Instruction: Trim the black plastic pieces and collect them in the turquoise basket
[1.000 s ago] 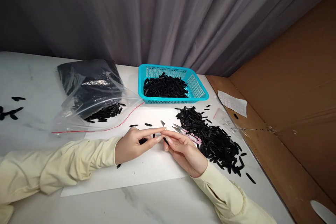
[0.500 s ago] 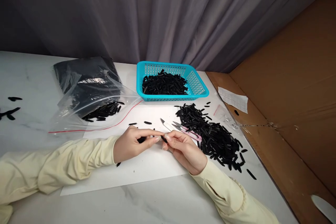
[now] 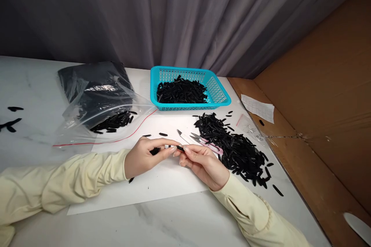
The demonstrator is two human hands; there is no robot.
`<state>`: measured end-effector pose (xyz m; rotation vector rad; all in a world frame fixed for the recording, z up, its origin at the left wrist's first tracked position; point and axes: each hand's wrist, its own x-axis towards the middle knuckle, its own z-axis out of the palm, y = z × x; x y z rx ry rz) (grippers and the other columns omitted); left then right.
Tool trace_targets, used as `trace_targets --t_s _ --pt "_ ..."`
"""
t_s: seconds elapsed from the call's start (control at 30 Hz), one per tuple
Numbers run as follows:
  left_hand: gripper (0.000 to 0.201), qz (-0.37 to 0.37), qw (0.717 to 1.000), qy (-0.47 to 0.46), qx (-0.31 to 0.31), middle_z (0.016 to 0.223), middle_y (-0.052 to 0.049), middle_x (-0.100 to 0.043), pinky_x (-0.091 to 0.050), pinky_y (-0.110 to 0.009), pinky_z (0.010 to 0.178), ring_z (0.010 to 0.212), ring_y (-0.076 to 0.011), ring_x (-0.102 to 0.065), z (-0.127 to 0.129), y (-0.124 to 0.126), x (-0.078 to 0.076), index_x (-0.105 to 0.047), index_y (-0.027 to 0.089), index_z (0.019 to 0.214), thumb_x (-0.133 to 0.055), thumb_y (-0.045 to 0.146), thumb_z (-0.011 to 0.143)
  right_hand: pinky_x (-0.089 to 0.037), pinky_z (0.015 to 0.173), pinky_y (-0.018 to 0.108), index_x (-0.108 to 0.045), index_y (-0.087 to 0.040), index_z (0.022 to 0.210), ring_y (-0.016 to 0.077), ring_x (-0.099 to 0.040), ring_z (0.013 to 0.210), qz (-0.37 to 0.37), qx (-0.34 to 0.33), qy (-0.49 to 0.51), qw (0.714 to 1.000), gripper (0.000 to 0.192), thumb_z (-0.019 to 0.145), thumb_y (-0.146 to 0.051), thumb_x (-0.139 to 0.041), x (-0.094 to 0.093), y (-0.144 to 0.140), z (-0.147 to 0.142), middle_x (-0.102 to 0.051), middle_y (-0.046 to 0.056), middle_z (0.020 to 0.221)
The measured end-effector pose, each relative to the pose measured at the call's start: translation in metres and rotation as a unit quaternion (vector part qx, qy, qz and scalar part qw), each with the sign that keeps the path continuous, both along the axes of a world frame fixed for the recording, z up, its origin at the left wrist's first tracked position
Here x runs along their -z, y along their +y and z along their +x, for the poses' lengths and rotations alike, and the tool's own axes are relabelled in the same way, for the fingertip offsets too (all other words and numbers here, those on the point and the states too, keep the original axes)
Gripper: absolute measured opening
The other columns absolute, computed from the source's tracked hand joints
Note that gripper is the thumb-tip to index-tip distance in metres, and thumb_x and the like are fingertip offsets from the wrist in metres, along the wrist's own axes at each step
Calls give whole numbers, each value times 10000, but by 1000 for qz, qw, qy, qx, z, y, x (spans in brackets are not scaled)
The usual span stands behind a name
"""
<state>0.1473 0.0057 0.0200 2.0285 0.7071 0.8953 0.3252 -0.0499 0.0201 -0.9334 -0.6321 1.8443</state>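
Observation:
A thin black strip [image 3: 180, 148] is pinched between the fingertips of both hands, above a white sheet [image 3: 116, 193]. My left hand [image 3: 147, 156] is closed on its left end, thumb against forefinger. My right hand [image 3: 205, 164] grips its other end, with the remaining fingers curled beneath. What the strip is made of I cannot make out. Several similar dark strips show through the gap of my left hand. Just beyond my right hand lie pink-handled thread snips [image 3: 211, 146] and a white-handled blade [image 3: 185, 137], beside a heap of black strips [image 3: 243, 154].
A blue perforated basket [image 3: 191, 107] with many black strips stands at the back. Left of it lies a clear zip bag [image 3: 78, 129] with strips at its mouth, near a dark plastic package [image 3: 95, 75]. A paper slip [image 3: 257, 108] rests by the cardboard wall [image 3: 321, 92] at right.
Both hands stay nearly in place. The fingertips have shifted slightly, and more of the strip shows between them.

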Motion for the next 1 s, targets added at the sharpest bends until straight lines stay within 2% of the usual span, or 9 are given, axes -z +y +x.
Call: trace_targets --t_s 0.23,0.43,0.73,0.87,1.0 --pt "196 9 1000 13 -6 621 -19 -683 -417 -149 442 436 -62 -463 0 0 0 -705 114 900 -549 195 814 -420 544 234 -710 -128 757 85 -529 512 9 -10 -16 1000 216 739 -340 -673 -3 0 0 -644 27 621" --pt "199 8 1000 9 -11 605 -23 -680 -425 -150 441 435 -65 -478 0 -1 -1 -702 112 890 -544 207 816 -404 537 239 -710 -127 778 88 -508 498 9 -12 -21 1000 225 749 -345 -662 -5 -1 -1 -611 12 549" --pt "198 6 1000 -3 11 628 -12 -672 -388 -145 430 417 -45 -423 0 -1 -4 -688 108 928 -531 157 817 -414 513 222 -711 -138 783 79 -514 509 31 -7 -16 999 150 755 -276 -658 -5 -1 -1 -657 30 669" --pt "200 10 1000 -11 12 534 13 -620 -364 -149 405 392 -46 -387 0 -1 -3 -687 103 930 -530 156 817 -432 487 217 -690 -136 790 72 -525 492 23 -5 -6 1000 140 757 -268 -656 -4 -1 -1 -687 59 778" --pt "201 12 1000 -7 10 565 -3 -650 -368 -156 404 398 -51 -411 0 -1 -2 -682 112 936 -529 172 820 -450 470 206 -676 -147 820 73 -549 473 18 2 10 1000 136 726 -244 -687 -3 -1 -1 -704 58 763"
